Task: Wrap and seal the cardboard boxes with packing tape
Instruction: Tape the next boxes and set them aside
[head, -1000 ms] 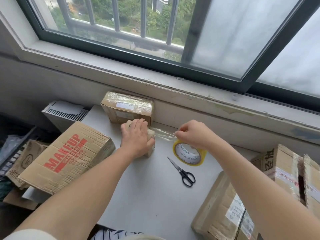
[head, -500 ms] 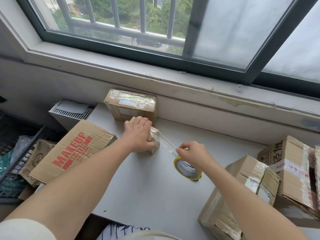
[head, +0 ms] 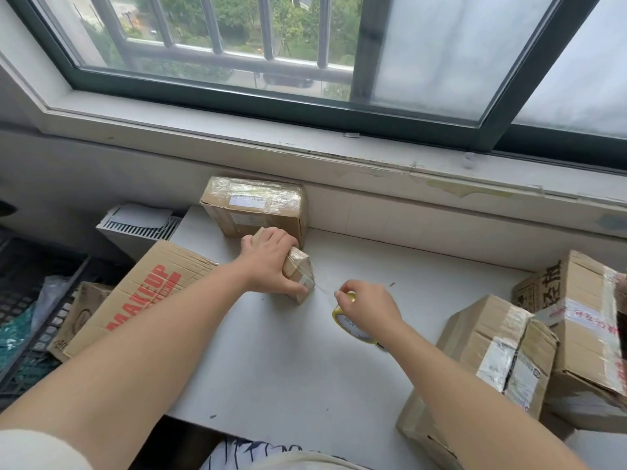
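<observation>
A small cardboard box (head: pixel 300 269), partly wrapped in clear tape, lies on the white table (head: pixel 288 361). My left hand (head: pixel 269 262) grips it from above, fingers curled over its near side. My right hand (head: pixel 368 305) holds a yellow roll of clear packing tape (head: pixel 353 329) just right of the box, low over the table. A short strip of clear tape (head: pixel 324 291) stretches from the roll to the box's right end. The scissors are hidden from view.
A taped box (head: pixel 254 205) stands behind the small one against the wall. A large "MAKEUP" carton (head: pixel 142 293) lies at the left table edge. Several worn cartons (head: pixel 502 351) crowd the right side. A black crate (head: pixel 27 300) sits on the floor at left.
My right hand has carried the roll down and toward the box, shortening the stretched tape. The left hand has kept hold of the small box. The camera has tilted.
</observation>
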The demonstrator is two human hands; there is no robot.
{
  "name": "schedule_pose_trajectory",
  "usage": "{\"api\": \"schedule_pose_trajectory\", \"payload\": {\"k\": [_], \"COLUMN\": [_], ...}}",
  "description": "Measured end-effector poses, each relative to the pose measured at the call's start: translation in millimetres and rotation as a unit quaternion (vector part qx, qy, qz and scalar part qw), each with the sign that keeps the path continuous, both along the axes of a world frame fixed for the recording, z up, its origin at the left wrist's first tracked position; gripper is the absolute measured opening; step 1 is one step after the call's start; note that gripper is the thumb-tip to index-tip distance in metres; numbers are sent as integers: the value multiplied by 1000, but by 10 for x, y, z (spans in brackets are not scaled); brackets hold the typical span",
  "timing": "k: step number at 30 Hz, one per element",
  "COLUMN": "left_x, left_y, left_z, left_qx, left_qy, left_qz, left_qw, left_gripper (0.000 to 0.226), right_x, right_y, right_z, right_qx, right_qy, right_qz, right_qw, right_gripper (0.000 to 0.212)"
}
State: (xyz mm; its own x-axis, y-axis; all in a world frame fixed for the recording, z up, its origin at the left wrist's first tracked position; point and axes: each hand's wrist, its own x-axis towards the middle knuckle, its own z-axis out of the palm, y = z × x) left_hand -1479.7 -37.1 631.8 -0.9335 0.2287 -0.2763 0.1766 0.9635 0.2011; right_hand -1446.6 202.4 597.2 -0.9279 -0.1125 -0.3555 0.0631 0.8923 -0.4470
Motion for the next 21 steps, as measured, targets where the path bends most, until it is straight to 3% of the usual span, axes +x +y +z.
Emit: {"api": "schedule_pose_trajectory", "payload": {"k": [5, 10, 16, 21], "left_x": [-76, -119, -156, -171], "left_y": [-53, -100, -63, 7], "left_z": [1, -58, -58, -97], "left_qx": [66, 28, 26, 36], "left_qy": [-26, -16, -9, 38], "left_qz": [25, -25, -3, 40], "left_qw": [997, 999, 1000, 998], "left_gripper": [74, 50, 78, 53], "right_x": [-48, -117, -220, -255], "right_y": [-160, -202, -182, -183], "right_z": [-141, -237, -303, -303], "right_qx": [-5, -10, -7, -20], "right_qy": [-6, -10, -21, -28], "right_qz": [0, -8, -33, -42], "right_qw": [1000, 1000, 999, 999], "right_gripper": [33, 35, 43, 47]}}
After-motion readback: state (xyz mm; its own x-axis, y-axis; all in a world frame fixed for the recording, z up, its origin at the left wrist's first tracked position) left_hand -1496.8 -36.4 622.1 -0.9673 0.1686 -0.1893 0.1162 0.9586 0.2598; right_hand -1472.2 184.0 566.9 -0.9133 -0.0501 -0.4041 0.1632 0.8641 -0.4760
